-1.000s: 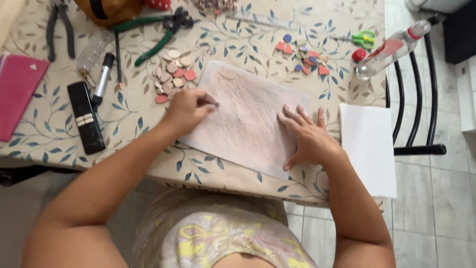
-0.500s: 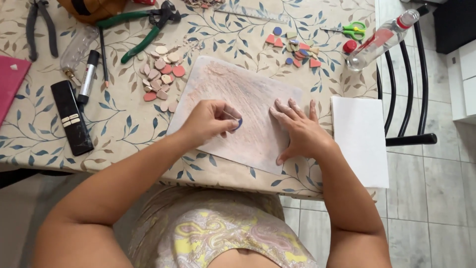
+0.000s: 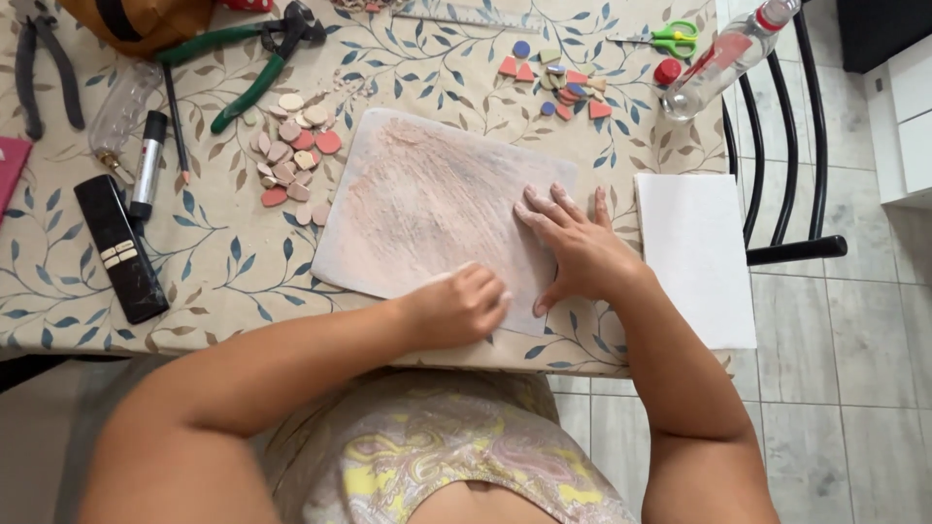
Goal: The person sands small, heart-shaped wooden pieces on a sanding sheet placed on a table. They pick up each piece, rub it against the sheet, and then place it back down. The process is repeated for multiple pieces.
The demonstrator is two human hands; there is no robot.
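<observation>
The left hand [image 3: 456, 306] is curled over the near edge of the pinkish sheet [image 3: 427, 209], so whatever its fingers [image 3: 482, 286] may pinch stays hidden. The right hand [image 3: 573, 247] covers the sheet's right corner. At the top edge, the brown bag [image 3: 146, 19], the pliers [image 3: 39, 58] and the ruler [image 3: 466, 15] are cut off. A pink item [image 3: 10, 165] is cropped at the left edge. The plastic bottle [image 3: 723, 58] loses its cap end at the top. The small colored pieces [image 3: 558, 82] are too small to tell apart.
</observation>
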